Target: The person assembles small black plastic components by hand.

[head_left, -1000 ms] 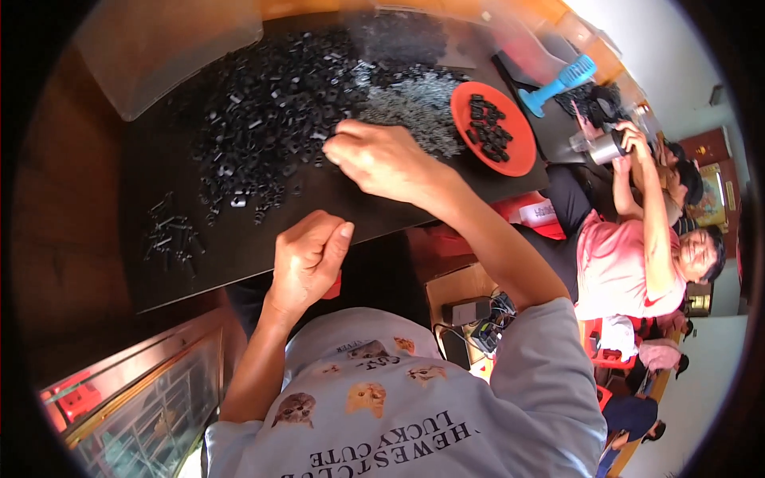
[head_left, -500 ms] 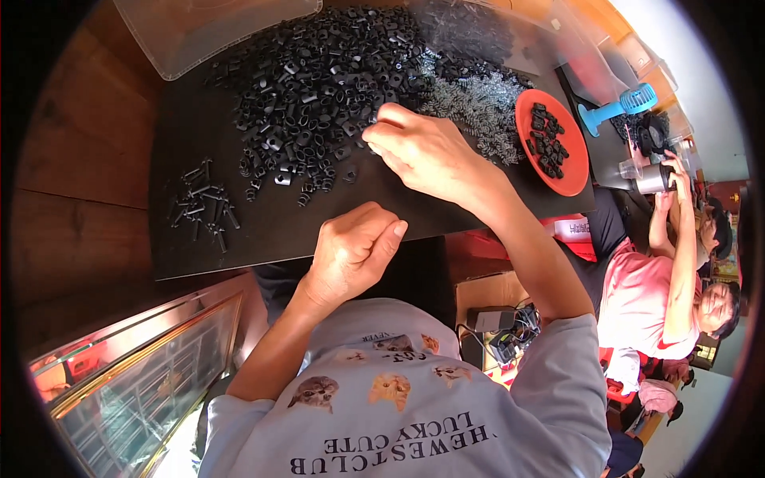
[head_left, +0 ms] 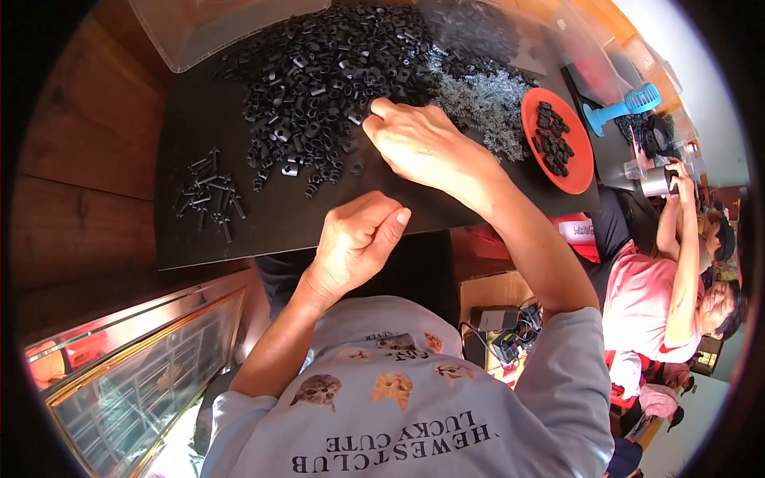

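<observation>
My left hand (head_left: 355, 239) is closed in a fist just off the near edge of the black table (head_left: 247, 239); whatever it may hold is hidden. Over the near right side of a heap of small black ring-shaped parts (head_left: 311, 88), my right hand (head_left: 422, 147) has its fingers curled down and closed, and their tips are out of sight. A pile of small shiny clear or silvery pieces (head_left: 486, 103) lies just beyond my right hand. At the table's left, several thin black pin-like parts (head_left: 211, 191) form a small loose group.
An orange-red plate (head_left: 580, 174) with small black pieces stands at the right, near a blue handheld fan (head_left: 629, 103). Clear plastic bins (head_left: 215, 32) border the far side. A cardboard box (head_left: 486, 288) with cables sits below the table. Another person (head_left: 645, 303) works at the right.
Both hands keep nearly the same places and stay closed. The right hand's fingers have turned slightly lower over the heap. The whole view has shifted a little.
</observation>
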The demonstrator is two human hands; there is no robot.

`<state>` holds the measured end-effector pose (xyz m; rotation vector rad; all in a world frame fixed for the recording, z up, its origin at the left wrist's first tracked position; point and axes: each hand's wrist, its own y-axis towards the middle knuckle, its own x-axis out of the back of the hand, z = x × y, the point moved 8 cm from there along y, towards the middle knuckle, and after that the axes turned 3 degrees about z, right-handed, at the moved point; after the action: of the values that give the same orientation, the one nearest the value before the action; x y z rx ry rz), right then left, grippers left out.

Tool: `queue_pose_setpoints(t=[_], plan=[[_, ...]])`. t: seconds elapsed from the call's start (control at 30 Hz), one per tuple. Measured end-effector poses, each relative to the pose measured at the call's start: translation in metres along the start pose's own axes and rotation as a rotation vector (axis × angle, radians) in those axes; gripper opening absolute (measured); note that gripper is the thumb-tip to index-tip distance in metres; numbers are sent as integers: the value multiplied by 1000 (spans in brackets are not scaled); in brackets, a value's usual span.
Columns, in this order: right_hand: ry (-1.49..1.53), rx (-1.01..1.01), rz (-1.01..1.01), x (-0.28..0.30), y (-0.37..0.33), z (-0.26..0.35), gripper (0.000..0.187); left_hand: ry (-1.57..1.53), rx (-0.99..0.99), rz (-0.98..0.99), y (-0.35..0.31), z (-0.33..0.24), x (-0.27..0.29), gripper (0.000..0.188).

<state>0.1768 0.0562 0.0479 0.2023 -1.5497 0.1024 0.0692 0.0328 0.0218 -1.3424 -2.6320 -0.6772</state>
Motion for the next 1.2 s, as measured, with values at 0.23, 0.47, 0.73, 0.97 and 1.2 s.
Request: queue_pose_setpoints(t=[0.23, 0.47, 0.73, 0.97, 1.2], plan=[[20, -61, 34, -5, 7, -9, 5, -103, 119, -10, -2, 12, 0, 20], [21, -64, 26, -2, -2, -10, 6, -149, 86, 12, -3, 14, -2, 28], [145, -74, -119, 13, -14, -20, 9, -136, 71, 19, -3, 16, -3, 27], [81, -18, -48, 2, -15, -23, 9, -127, 79, 28, -3, 16, -3, 26], [-30, -36, 26, -1, -1, -17, 8, -174, 123, 19, -2, 17, -1, 27]])
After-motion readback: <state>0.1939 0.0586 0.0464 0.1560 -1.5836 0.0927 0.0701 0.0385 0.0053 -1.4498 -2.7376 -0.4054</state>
